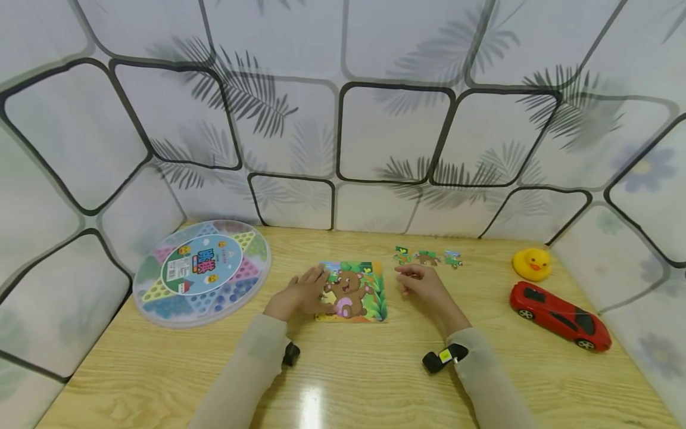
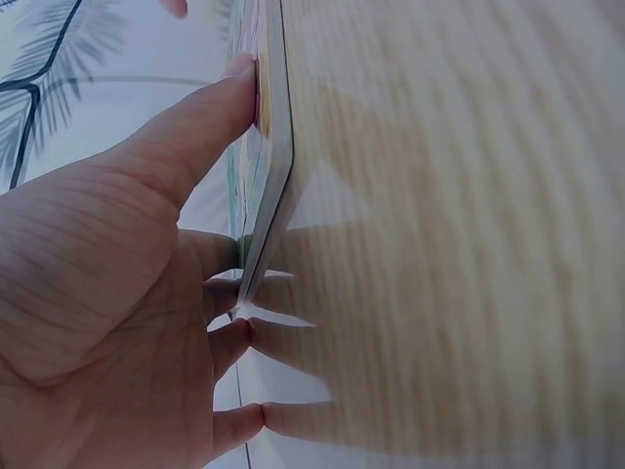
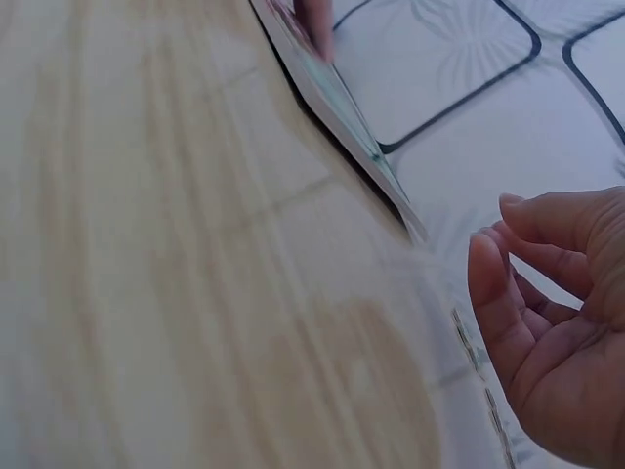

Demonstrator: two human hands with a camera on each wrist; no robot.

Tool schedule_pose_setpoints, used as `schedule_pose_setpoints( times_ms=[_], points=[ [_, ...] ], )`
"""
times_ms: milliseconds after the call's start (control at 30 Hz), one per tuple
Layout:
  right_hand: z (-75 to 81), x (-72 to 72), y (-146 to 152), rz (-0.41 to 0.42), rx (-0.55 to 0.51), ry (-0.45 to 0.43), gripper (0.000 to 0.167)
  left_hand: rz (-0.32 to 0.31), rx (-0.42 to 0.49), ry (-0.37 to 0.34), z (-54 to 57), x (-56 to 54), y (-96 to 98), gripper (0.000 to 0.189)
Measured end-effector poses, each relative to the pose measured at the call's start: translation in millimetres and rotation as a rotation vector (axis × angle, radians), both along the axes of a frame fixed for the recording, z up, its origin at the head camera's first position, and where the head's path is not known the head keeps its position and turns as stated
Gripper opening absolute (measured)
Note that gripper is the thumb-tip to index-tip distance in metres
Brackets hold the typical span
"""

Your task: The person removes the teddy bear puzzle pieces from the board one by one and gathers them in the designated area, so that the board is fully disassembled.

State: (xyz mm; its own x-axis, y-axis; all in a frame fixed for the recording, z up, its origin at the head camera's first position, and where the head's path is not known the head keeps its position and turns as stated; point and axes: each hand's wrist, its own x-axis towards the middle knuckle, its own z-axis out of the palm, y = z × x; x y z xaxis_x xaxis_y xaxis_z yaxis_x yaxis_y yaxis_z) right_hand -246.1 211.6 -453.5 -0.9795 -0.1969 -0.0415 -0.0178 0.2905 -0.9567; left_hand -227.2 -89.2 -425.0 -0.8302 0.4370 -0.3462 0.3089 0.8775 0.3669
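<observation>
A square jigsaw puzzle board [image 1: 351, 292] with a brown bear picture lies flat on the table. My left hand [image 1: 305, 292] rests on its left side, fingers spread and fairly straight. Up close in the left wrist view, the thumb [image 2: 215, 107] presses on the board's surface while other fingertips reach down beside its edge. To the right of the board, my right hand [image 1: 426, 286] hovers with loosely curled fingers. Nothing shows between thumb and fingertips in the right wrist view. Just beyond it lie loose puzzle pieces: one green [image 1: 402, 255], one brown [image 1: 427, 257], one bluish [image 1: 453, 258].
On the left lies a round, clear-lidded Chinese checkers set [image 1: 246, 247]. A yellow rubber duck [image 1: 532, 264] and a red toy car [image 1: 560, 316] stand at the right. Patterned fabric walls [image 1: 393, 131] enclose the wooden table [image 1: 354, 369] at the back and sides.
</observation>
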Motion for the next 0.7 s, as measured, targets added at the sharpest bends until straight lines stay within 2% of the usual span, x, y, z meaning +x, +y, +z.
schedule_pose_setpoints(
  times_ms=[233, 400, 700],
  points=[
    [-0.3, 5.1, -14, 0.132, 0.046, 0.040, 0.034, 0.006, 0.000, -0.010, -0.9, -1.0, 1.4, 0.090],
    [-1.4, 6.8, -23, 0.167, 0.057, 0.001, 0.036, 0.008, -0.003, -0.006, -1.1, -1.3, 0.5, 0.089],
    [-3.8, 8.9, -35, 0.185, 0.133, 0.006, 0.037, -0.008, -0.004, -0.006, 0.2, 1.4, -0.7, 0.088]
  ],
)
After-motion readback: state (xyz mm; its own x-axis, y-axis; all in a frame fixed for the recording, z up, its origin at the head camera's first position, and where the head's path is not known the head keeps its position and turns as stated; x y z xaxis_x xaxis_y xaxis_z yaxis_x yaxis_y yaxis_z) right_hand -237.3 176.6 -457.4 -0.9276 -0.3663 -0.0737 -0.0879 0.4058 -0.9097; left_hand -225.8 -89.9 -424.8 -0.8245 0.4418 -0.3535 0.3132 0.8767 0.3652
